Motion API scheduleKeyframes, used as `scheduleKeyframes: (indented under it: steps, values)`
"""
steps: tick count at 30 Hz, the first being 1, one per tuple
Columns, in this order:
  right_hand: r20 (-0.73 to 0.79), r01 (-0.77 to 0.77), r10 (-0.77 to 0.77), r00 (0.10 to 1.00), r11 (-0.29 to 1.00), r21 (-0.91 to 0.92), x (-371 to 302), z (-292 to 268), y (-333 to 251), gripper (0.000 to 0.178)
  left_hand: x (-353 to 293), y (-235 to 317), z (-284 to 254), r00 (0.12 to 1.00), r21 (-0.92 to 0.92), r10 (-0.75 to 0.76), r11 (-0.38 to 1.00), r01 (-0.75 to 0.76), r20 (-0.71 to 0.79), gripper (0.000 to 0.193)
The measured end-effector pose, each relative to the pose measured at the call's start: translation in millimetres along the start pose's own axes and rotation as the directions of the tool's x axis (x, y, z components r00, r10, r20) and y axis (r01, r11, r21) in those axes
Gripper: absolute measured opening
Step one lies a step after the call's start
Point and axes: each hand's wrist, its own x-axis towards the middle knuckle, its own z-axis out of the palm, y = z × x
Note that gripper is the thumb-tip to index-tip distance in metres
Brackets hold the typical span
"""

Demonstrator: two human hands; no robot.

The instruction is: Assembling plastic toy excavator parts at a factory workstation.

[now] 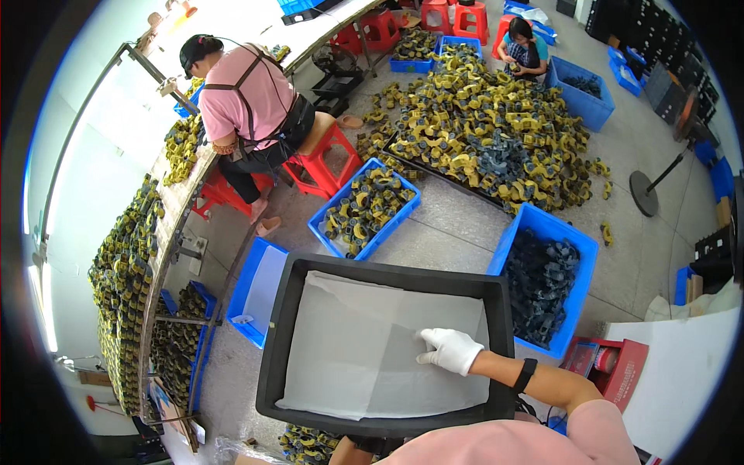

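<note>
My right hand [449, 350], in a white glove with a black band on the wrist, lies flat with fingers spread on a white sheet [349, 349]. The sheet lines the bottom of a large black tray [387, 271] right in front of me. The hand rests near the sheet's right side, where one layer overlaps another. Nothing else lies in the tray. My left hand is out of view.
A blue crate of yellow-and-black parts [364, 205] and a blue crate of dark parts [542, 271] stand beyond the tray, another blue crate [260, 291] to its left. A big parts pile [480, 124] covers the floor. A person in pink [248, 101] sits at the long bench [174, 194]; another [523, 46] sits far back.
</note>
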Motion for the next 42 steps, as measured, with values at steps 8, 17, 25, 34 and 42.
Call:
scheduleKeyframes:
  steps: [8,17,25,34,42]
  values:
    - [-0.421,0.013,-0.308,0.853,0.819,-0.573,86.7,-158.4,-28.8,0.095,124.1,87.7,-25.8,0.999,-0.113,-0.041,0.993,0.044,0.023,0.037]
    - [-0.182,-0.106,0.069,0.981,0.974,-0.200,174.9,-254.5,0.7,0.061,267.9,142.2,-23.3,0.972,-0.310,-0.205,0.922,0.232,0.115,0.037]
    - [-0.421,0.082,-0.125,0.898,0.989,-0.120,244.7,-210.9,39.8,0.019,374.1,156.3,-54.8,0.916,-0.464,-0.348,0.790,0.402,0.201,0.037]
    - [-0.239,0.127,0.437,0.867,0.269,0.955,389.0,-143.5,147.6,0.052,453.1,100.5,-149.8,0.770,-0.612,-0.585,0.520,0.596,0.253,0.038]
    - [-0.513,-0.074,0.526,0.678,0.744,0.664,471.2,-97.4,224.8,0.037,514.6,82.2,-162.6,0.524,-0.199,-0.832,0.554,0.809,-0.185,0.029]
